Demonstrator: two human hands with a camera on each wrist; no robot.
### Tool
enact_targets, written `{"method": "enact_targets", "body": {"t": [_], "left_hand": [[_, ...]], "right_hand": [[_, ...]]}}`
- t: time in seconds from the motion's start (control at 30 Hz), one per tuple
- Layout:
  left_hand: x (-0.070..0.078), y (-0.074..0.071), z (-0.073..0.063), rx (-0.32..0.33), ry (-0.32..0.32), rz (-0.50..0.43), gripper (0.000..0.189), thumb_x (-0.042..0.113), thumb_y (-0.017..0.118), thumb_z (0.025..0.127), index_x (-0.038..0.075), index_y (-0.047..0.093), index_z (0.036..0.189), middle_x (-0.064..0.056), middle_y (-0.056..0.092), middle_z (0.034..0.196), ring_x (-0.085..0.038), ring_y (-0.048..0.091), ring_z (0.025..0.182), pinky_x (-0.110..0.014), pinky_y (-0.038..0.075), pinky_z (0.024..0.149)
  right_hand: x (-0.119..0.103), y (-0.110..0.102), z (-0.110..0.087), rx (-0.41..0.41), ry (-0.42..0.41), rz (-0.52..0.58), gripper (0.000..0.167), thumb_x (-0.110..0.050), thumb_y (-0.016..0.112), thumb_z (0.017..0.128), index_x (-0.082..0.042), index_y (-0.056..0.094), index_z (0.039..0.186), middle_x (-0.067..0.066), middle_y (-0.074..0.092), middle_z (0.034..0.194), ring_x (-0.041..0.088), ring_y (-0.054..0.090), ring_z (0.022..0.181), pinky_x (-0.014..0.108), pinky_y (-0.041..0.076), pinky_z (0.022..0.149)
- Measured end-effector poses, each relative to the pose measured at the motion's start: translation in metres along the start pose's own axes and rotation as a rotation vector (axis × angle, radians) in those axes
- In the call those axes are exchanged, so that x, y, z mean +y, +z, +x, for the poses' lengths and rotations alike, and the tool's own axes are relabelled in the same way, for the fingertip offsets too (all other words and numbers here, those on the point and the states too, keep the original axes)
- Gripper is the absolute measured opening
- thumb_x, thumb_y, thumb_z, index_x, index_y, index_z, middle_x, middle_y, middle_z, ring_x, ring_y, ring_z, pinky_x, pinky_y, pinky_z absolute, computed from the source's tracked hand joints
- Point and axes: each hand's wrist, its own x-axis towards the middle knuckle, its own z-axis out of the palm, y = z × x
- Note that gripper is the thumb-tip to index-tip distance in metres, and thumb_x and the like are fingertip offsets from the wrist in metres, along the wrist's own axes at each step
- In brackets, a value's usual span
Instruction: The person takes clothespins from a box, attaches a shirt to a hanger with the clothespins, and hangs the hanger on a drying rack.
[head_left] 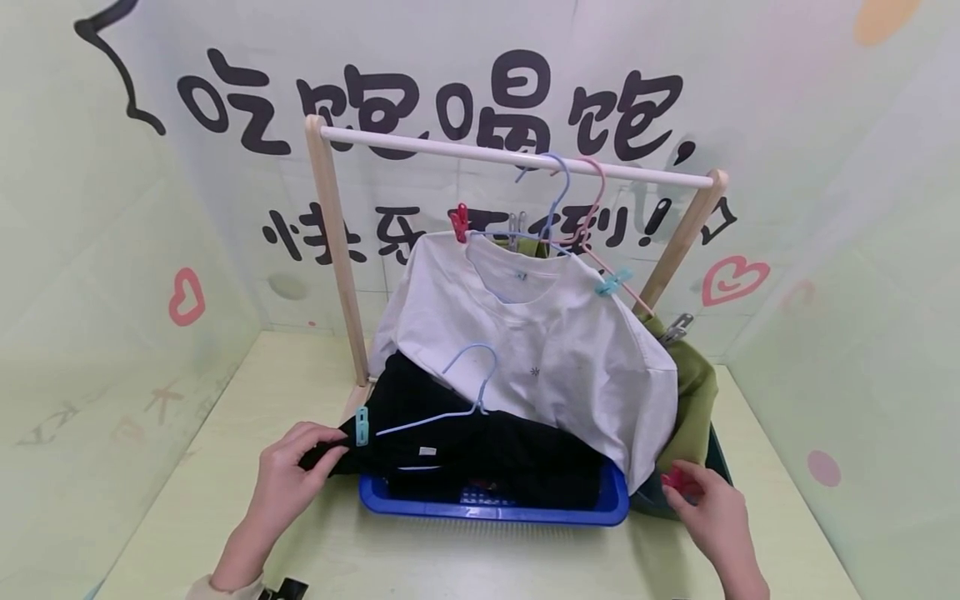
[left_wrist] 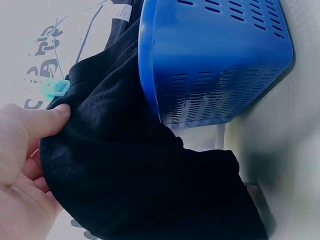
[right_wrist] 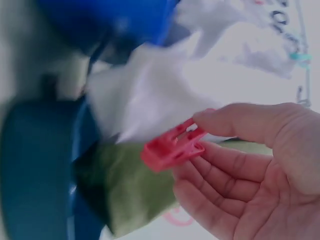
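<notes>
My left hand (head_left: 291, 468) pinches the shoulder edge of a black shirt (left_wrist: 115, 165) between thumb and fingers. Beside those fingertips a teal clothespin (head_left: 362, 426) is clipped on the shirt, over the arm of a blue hanger (head_left: 427, 422). The hanger's hook stands up in front of the white shirt, off the rail. Most of the black shirt lies across the blue basket (head_left: 495, 510). At the lower right my right hand (head_left: 712, 508) pinches a red clothespin (right_wrist: 175, 145) between thumb and fingers, close to the hanging green garment (head_left: 693, 400).
A white T-shirt (head_left: 525, 350) hangs behind on another blue hanger, held by red (head_left: 460, 222) and teal clothespins (head_left: 613, 282). A pink hanger (head_left: 600, 192) carries the green garment. The rack's white rail (head_left: 450, 148) spans above. A dark green tub (right_wrist: 35, 170) stands at the right.
</notes>
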Motion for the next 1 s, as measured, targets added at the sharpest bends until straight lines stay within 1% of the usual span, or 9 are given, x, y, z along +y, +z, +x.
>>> {"method": "enact_targets", "body": {"t": [0.13, 0.3, 0.43, 0.57, 0.73, 0.87, 1.0], "left_hand": [[0.001, -0.001, 0.0, 0.0, -0.002, 0.003, 0.037, -0.019, 0.08, 0.055, 0.005, 0.069, 0.081, -0.001, 0.066, 0.077, -0.011, 0.061, 0.072, -0.006, 0.044, 0.073], [0.001, -0.001, 0.0, 0.002, -0.005, 0.004, 0.036, -0.019, 0.08, 0.055, 0.005, 0.069, 0.081, -0.001, 0.066, 0.077, -0.011, 0.061, 0.072, -0.006, 0.044, 0.073], [0.001, -0.001, -0.001, 0.004, 0.0, -0.002, 0.037, -0.019, 0.08, 0.054, 0.005, 0.069, 0.08, -0.001, 0.066, 0.077, -0.01, 0.061, 0.072, -0.006, 0.044, 0.073], [0.001, -0.001, -0.001, 0.003, 0.003, -0.006, 0.037, -0.019, 0.079, 0.054, 0.004, 0.069, 0.08, -0.001, 0.066, 0.077, -0.01, 0.061, 0.072, -0.006, 0.044, 0.073], [0.002, -0.001, -0.001, -0.001, -0.008, -0.005, 0.036, -0.019, 0.079, 0.054, 0.004, 0.069, 0.08, -0.001, 0.065, 0.077, -0.011, 0.061, 0.072, -0.006, 0.043, 0.074], [0.003, -0.001, -0.002, 0.0, -0.017, 0.001, 0.036, -0.019, 0.079, 0.054, 0.004, 0.069, 0.08, -0.001, 0.065, 0.076, -0.011, 0.061, 0.072, -0.006, 0.043, 0.074], [0.003, -0.001, -0.002, -0.003, -0.024, 0.003, 0.036, -0.019, 0.079, 0.055, 0.004, 0.069, 0.08, -0.001, 0.066, 0.077, -0.011, 0.061, 0.072, -0.006, 0.043, 0.074]], "right_hand": [[-0.018, -0.003, -0.003, 0.05, -0.03, 0.13, 0.033, 0.008, 0.076, 0.069, 0.005, 0.068, 0.1, 0.012, 0.069, 0.083, -0.003, 0.06, 0.069, 0.016, 0.051, 0.062], [-0.036, 0.002, -0.003, 0.134, -0.118, 0.255, 0.038, 0.013, 0.077, 0.065, 0.0, 0.069, 0.1, 0.012, 0.07, 0.079, -0.008, 0.06, 0.07, 0.012, 0.049, 0.061], [-0.047, 0.011, 0.0, 0.143, -0.167, 0.339, 0.038, 0.014, 0.077, 0.064, 0.0, 0.069, 0.098, 0.01, 0.07, 0.08, -0.007, 0.061, 0.07, 0.014, 0.05, 0.062], [-0.056, 0.022, 0.005, 0.143, -0.226, 0.418, 0.039, 0.015, 0.077, 0.064, 0.001, 0.069, 0.099, 0.011, 0.07, 0.082, -0.002, 0.063, 0.07, 0.013, 0.049, 0.062], [-0.072, 0.037, 0.01, 0.132, -0.293, 0.527, 0.038, 0.019, 0.073, 0.065, 0.006, 0.067, 0.1, 0.014, 0.069, 0.081, 0.004, 0.064, 0.07, 0.011, 0.049, 0.064], [-0.085, 0.05, 0.013, 0.119, -0.367, 0.604, 0.036, 0.023, 0.068, 0.068, 0.012, 0.063, 0.101, 0.02, 0.067, 0.08, 0.012, 0.066, 0.07, 0.013, 0.05, 0.067], [-0.091, 0.062, 0.018, 0.134, -0.422, 0.671, 0.031, 0.017, 0.068, 0.073, 0.014, 0.061, 0.103, 0.023, 0.066, 0.084, 0.02, 0.066, 0.071, 0.014, 0.051, 0.069]]}}
